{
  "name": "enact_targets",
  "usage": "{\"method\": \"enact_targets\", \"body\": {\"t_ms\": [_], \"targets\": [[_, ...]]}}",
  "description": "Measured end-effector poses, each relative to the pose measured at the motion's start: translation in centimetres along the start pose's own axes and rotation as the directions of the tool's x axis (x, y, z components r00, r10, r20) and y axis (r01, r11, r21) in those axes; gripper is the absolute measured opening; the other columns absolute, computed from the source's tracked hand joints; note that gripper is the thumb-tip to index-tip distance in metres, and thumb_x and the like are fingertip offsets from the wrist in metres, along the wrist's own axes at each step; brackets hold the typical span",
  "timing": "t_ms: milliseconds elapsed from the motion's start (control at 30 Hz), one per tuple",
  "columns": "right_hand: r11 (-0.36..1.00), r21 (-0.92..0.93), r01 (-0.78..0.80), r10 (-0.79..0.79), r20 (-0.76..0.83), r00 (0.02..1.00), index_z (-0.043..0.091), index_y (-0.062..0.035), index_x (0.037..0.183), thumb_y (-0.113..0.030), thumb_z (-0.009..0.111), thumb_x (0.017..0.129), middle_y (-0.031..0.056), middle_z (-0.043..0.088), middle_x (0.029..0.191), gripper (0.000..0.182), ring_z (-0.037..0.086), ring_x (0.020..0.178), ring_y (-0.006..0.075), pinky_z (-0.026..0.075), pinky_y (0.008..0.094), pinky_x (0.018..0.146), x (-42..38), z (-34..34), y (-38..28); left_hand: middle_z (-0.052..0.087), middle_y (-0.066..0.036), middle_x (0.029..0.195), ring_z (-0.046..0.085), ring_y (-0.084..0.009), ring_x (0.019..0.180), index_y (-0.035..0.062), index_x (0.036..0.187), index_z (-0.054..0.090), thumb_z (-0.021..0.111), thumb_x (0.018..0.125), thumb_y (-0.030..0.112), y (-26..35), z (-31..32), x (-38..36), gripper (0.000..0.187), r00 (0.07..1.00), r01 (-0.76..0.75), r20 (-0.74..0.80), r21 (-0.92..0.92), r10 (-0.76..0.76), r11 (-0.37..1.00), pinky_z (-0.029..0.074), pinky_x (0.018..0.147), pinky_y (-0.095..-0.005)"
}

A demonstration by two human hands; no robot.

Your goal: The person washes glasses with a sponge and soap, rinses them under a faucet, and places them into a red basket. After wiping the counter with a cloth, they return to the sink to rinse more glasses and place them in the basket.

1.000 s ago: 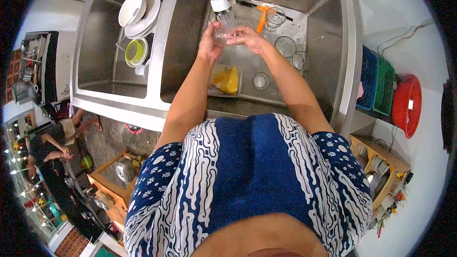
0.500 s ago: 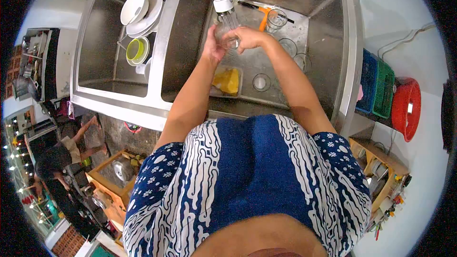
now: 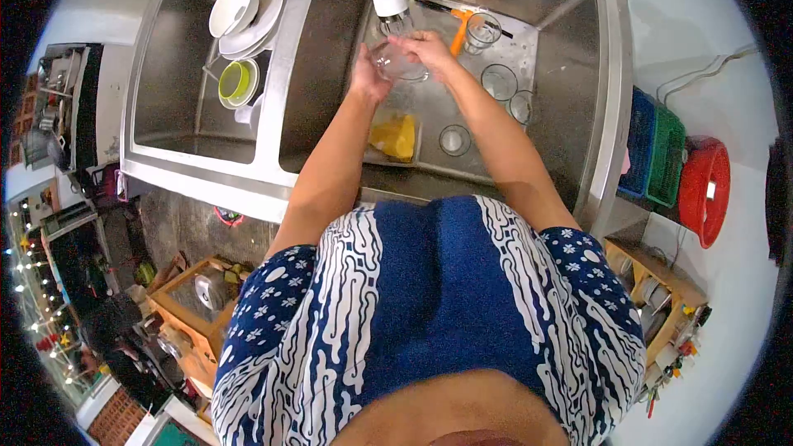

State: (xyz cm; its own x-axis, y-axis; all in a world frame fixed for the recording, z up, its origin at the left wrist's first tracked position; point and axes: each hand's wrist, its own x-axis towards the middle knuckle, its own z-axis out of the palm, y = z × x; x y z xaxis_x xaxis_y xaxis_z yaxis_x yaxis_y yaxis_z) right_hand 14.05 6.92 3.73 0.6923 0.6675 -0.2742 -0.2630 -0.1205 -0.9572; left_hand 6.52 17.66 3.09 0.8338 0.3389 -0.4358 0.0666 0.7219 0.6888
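Under the running faucet (image 3: 390, 5), a clear glass (image 3: 400, 63) lies tilted between my two hands. My left hand (image 3: 368, 74) is wrapped round its left end. My right hand (image 3: 426, 51) grips it from above on the right. Water falls from the white faucet head onto the glass. Several other glasses stand in the basin, among them one (image 3: 454, 140) below my hands and one (image 3: 499, 81) to the right. A yellow sponge or cloth (image 3: 395, 137) rests in a clear tray near the front wall.
The left basin holds white plates (image 3: 266, 20), a white bowl (image 3: 234, 8) and a green bowl (image 3: 235, 80). An orange-handled tool (image 3: 461, 31) lies at the back of the right basin. Blue, green and red baskets (image 3: 705, 190) are at the right. A wooden cabinet (image 3: 192, 301) stands lower left.
The glass has turned more sideways, and my right hand has moved slightly up and to its right end. The person at the far left is no longer clearly visible.
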Motion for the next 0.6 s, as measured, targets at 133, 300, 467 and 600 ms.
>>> {"method": "enact_targets", "body": {"t_ms": [133, 300, 467, 600], "targets": [[0.962, 0.271, 0.016, 0.007, -0.082, 0.997, 0.058, -0.0056, 0.079, -0.03, 0.057, 0.072, 0.0008, 0.055, 0.073, 0.025, 0.048, 0.059, 0.0076, 0.039, 0.021, 0.056, 0.6, 0.0, 3.1, 0.047, -0.006, 0.102, 0.046, -0.0236, 0.09, 0.0082, 0.101, 0.047, 0.036, 0.08, 0.039, 0.5, 0.4, -0.6, 0.039, 0.97, 0.238, 0.014, 0.114, -0.241, 0.964, 0.04, 0.074, -0.0366], [0.933, 0.35, 0.085, 0.008, -0.257, 0.966, 0.057, -0.0046, 0.071, -0.032, 0.056, 0.072, 0.0001, 0.055, 0.065, 0.028, 0.048, 0.051, 0.0104, 0.038, 0.0242, 0.046, 0.2, -0.6, 3.3, 0.046, -0.009, 0.105, 0.047, -0.0237, 0.092, 0.0077, 0.108, 0.042, 0.039, 0.081, 0.025, -0.7, 0.0, 0.2, 0.032, 0.983, 0.02, 0.164, 0.345, -0.081, 0.938, 0.041, 0.078, -0.0373], [0.986, -0.106, 0.125, -0.153, -0.32, 0.935, 0.058, -0.0034, 0.063, -0.038, 0.053, 0.071, 0.0062, 0.054, 0.055, 0.036, 0.047, 0.043, 0.0151, 0.037, 0.031, 0.044, 0.2, -0.1, 1.2, 0.048, -0.005, 0.102, 0.049, -0.0247, 0.087, 0.0106, 0.107, 0.042, 0.038, 0.081, 0.03, -1.3, -0.9, 1.0, 0.033, 0.978, 0.108, 0.166, 0.11, -0.125, 0.988, 0.041, 0.073, -0.0368], [0.843, -0.472, 0.258, -0.404, -0.241, 0.882, 0.053, -0.0018, 0.05, -0.04, 0.052, 0.07, 0.0116, 0.046, 0.043, 0.043, 0.046, 0.04, 0.0161, 0.035, 0.0326, 0.043, 0.0, 0.4, -0.9, 0.041, -0.011, 0.113, 0.043, -0.0338, 0.1, 0.0113, 0.118, 0.03, 0.025, 0.082, 0.042, -0.5, -0.4, -0.3, 0.047, 0.878, 0.411, 0.248, 0.045, -0.409, 0.91, 0.029, 0.082, -0.0535]]}}
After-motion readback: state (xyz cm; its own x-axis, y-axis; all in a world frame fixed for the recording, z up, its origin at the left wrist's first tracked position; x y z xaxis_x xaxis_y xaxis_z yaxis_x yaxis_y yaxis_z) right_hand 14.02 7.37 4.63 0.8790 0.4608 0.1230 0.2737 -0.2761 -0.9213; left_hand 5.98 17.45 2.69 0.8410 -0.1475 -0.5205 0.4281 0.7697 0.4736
